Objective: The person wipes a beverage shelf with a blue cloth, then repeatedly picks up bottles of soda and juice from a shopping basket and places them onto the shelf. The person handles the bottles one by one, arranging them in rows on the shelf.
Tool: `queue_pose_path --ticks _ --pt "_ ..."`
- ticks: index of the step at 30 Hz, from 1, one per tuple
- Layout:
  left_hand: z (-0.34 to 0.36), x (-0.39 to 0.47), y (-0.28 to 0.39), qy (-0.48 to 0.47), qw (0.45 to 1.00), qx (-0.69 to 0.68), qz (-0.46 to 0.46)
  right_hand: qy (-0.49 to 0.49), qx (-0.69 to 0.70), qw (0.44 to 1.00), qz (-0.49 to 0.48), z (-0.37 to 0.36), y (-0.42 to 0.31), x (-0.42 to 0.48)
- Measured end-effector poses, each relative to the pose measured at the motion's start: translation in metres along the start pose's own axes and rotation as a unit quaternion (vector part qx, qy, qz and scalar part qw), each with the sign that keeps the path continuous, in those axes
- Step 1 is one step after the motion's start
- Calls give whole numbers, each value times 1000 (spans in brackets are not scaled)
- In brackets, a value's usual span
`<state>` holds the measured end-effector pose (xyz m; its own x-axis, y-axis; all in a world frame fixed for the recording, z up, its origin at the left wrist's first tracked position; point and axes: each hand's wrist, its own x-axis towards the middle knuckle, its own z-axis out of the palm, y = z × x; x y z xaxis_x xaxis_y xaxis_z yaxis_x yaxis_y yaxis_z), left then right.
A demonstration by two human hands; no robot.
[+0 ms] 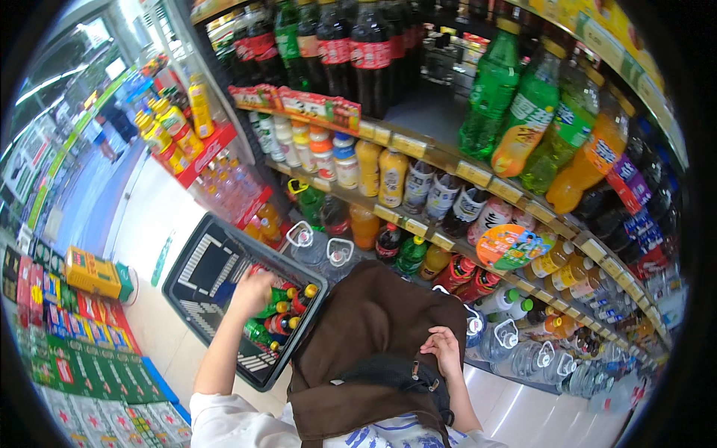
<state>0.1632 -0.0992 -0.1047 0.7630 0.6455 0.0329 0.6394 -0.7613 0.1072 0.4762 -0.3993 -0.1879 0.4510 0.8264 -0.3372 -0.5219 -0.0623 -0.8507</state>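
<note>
My left hand (255,292) reaches into a dark plastic shopping basket (185,330), fingers curled beside the bottles. A red patch shows just past its fingers, but I cannot tell whether it grips a bottle. Several small soda bottles lie in the basket, among them a green bottle (259,333) and a bottle with a red label (278,323). Against my front hangs a brown fabric bag (375,313) with zip pulls. My right hand (443,348), loosely curled and holding nothing, is at the bag's right side.
Drink shelves (414,144) curve ahead and right, with large soda bottles (493,89) on top. Water jugs (498,341) stand on the floor below. A red display rack (207,154) holds yellow bottles. Stacked green cartons (95,369) line the left; a yellow box (92,273) sits beyond.
</note>
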Motion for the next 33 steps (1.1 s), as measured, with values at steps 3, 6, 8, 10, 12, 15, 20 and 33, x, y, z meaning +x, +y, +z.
queue_pose_path --ticks 3,6,8,10,12,15,20,33 --pt "-26 36 44 -227 973 -38 7 0 2 1000 5 -1 1 0" --pt "-63 117 96 -7 969 -177 172 -9 -4 1000 -6 -6 6 -1" --pt "-107 181 152 127 935 -237 231 -6 -2 1000 -9 -7 4 -4" --pt "-161 243 215 317 841 -321 300 3 2 1000 -15 -7 3 -7" --pt "-213 291 262 396 803 -365 255 0 11 1000 -24 -9 4 -8" --pt "-250 337 299 423 789 -420 150 0 -3 1000 -31 -7 5 -5" --pt "-236 337 313 403 790 -458 58 11 6 999 -32 -14 6 -3" --pt "-158 55 93 452 665 -576 144 4 -17 1000 -9 -6 4 -3"
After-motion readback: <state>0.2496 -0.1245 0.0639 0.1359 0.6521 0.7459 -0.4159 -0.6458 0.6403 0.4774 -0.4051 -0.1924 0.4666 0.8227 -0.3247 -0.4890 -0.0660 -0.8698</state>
